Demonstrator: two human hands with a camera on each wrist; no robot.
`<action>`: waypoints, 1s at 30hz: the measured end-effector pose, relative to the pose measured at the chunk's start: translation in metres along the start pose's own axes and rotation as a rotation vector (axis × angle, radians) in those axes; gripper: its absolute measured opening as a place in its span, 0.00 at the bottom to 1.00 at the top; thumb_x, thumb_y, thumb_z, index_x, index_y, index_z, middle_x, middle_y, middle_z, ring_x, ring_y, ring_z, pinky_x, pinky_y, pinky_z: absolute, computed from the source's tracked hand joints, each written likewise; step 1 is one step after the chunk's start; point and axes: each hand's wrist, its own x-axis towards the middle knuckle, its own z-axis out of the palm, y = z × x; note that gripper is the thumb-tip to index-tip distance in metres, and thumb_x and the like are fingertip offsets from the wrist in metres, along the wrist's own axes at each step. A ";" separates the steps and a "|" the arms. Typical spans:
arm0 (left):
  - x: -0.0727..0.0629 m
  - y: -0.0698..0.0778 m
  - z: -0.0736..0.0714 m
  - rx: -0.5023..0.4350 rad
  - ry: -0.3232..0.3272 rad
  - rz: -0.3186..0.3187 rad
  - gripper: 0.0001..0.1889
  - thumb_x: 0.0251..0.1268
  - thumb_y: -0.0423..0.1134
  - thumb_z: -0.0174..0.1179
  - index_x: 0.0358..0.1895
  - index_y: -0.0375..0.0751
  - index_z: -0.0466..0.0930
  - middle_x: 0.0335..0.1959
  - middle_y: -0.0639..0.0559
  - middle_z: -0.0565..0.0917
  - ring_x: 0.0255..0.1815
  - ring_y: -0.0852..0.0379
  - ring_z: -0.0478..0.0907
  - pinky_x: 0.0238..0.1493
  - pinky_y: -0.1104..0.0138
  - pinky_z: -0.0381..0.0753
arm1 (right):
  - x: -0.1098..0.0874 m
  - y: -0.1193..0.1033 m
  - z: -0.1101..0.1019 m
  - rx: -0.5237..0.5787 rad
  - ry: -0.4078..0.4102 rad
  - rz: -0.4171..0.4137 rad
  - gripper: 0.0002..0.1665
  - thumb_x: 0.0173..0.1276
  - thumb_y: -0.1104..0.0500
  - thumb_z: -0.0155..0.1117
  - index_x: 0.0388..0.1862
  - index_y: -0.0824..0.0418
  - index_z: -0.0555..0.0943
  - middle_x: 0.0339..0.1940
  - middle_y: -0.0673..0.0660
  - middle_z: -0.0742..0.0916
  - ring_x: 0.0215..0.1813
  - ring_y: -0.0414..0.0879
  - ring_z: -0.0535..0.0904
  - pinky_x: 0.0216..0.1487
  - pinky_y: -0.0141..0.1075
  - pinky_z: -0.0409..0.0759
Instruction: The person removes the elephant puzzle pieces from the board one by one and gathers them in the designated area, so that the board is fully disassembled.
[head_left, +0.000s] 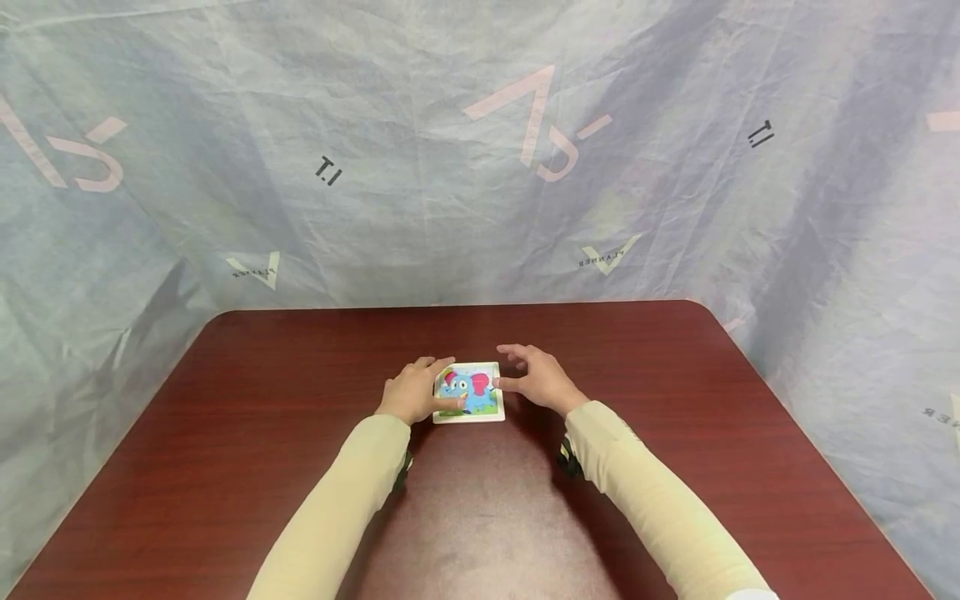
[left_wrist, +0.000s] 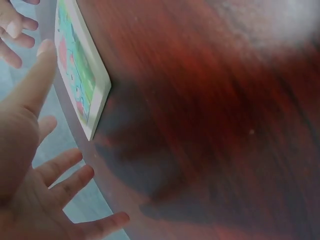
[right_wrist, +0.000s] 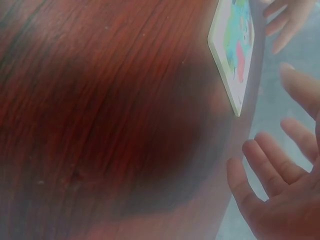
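Observation:
A flat square picture puzzle (head_left: 468,419) with a pale frame lies on the table, showing a blue elephant with pink ears. At its left side is my left hand (head_left: 414,392), fingers spread and thumb reaching over the picture. On the opposite side, my right hand (head_left: 543,379) holds nothing, its thumb pointing toward the puzzle's right edge. In the left wrist view, the left fingers are apart from the puzzle's frame (left_wrist: 102,85). The right wrist view shows a gap between the right fingers and the frame (right_wrist: 220,60).
The dark red-brown wooden table (head_left: 247,433) has rounded far corners. A grey-white printed cloth (head_left: 420,183) hangs behind it and along both sides. Dark bands are partly visible under both wrists.

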 end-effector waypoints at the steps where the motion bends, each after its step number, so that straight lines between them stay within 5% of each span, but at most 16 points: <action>1: 0.000 0.001 0.000 -0.001 -0.005 -0.001 0.43 0.58 0.57 0.74 0.77 0.53 0.68 0.74 0.37 0.68 0.70 0.36 0.68 0.62 0.34 0.70 | 0.000 0.000 0.000 -0.005 -0.004 0.000 0.35 0.67 0.58 0.74 0.72 0.59 0.75 0.61 0.64 0.82 0.63 0.59 0.77 0.63 0.54 0.76; 15: 0.000 0.000 0.003 -0.019 -0.058 -0.050 0.44 0.58 0.54 0.75 0.77 0.52 0.67 0.76 0.36 0.64 0.73 0.34 0.65 0.65 0.34 0.66 | 0.009 0.003 0.006 -0.033 -0.049 -0.015 0.32 0.66 0.59 0.75 0.68 0.60 0.78 0.56 0.63 0.84 0.57 0.56 0.78 0.60 0.50 0.78; 30: 0.004 0.003 0.007 0.019 -0.054 -0.061 0.44 0.56 0.56 0.75 0.77 0.53 0.68 0.74 0.34 0.67 0.70 0.33 0.67 0.58 0.29 0.70 | 0.016 0.004 0.010 -0.090 -0.057 -0.034 0.31 0.65 0.59 0.76 0.67 0.61 0.80 0.54 0.62 0.84 0.52 0.54 0.79 0.56 0.47 0.79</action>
